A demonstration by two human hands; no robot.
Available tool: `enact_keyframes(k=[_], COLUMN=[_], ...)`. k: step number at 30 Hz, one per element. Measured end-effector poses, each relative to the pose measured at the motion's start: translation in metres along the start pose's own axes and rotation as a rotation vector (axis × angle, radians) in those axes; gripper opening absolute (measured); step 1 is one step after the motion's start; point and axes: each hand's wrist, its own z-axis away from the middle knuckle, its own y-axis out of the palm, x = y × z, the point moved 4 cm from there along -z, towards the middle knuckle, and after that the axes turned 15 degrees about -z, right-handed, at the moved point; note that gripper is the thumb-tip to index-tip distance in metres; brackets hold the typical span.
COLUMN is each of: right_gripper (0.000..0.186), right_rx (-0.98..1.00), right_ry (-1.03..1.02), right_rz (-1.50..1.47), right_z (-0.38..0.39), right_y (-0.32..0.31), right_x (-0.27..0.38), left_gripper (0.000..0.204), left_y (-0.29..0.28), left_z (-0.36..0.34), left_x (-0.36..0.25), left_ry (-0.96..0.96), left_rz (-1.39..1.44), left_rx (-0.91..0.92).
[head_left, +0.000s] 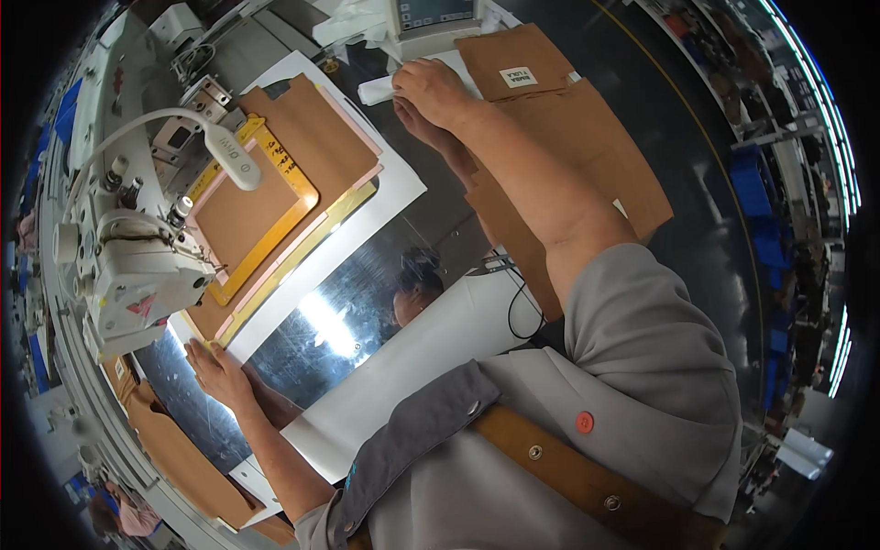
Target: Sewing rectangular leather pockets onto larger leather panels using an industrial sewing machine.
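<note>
My left hand (220,378) lies with fingers stretched out at the near corner of a layered sewing template (240,307), beside its yellow edge. Brown panels with pink edges (325,137) lie in the template on a white sheet (403,179). A yellow-orange clamp frame (280,234) presses on the brown panel under the sewing machine head (151,284). Reaching far out, my right hand (435,92) has its fingers curled against a rolled white piece (376,90) beside the control screen. Its fingertips are partly hidden, so what they grip cannot be made out.
Large brown panels (596,147) are stacked at the right, and more brown pieces (183,458) lie at the lower left. A shiny metal table (367,284) reflects a lamp. A bent white lamp (234,156) hangs over the frame. A black cable (511,312) loops near my body.
</note>
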Motion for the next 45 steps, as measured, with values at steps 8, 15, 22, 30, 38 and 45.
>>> enact_keyframes(k=[8, 15, 22, 30, 38, 45], right_gripper=[0.012, 0.023, 0.019, 0.020, 0.005, 0.006], right_rx=[-0.012, 0.089, 0.220, 0.197, -0.084, 0.157], right_ry=[0.204, 0.071, 0.131, 0.267, -0.244, -0.446], right_rz=[-0.134, 0.039, 0.052, -0.225, -0.070, -0.394], right_z=[0.007, -0.010, -0.026, -0.028, -0.023, 0.042], right_y=[0.000, -0.004, 0.000, 0.002, -0.026, 0.023], right_x=[-0.004, 0.010, 0.005, -0.019, 0.077, 0.231], left_gripper=[0.061, 0.057, 0.056, 0.058, 0.039, 0.042], left_y=[0.000, -0.006, -0.008, -0.005, -0.077, -0.088], left_z=[-0.001, 0.000, 0.002, 0.002, 0.024, 0.047], left_x=[0.000, -0.006, -0.007, -0.007, -0.104, -0.225], left_ry=[-0.014, 0.000, -0.002, -0.024, 0.360, 0.644], left_rz=[-0.001, 0.013, -0.024, -0.011, 0.068, 0.353], left_rx=[0.030, -0.017, -0.041, -0.018, -0.278, -0.092])
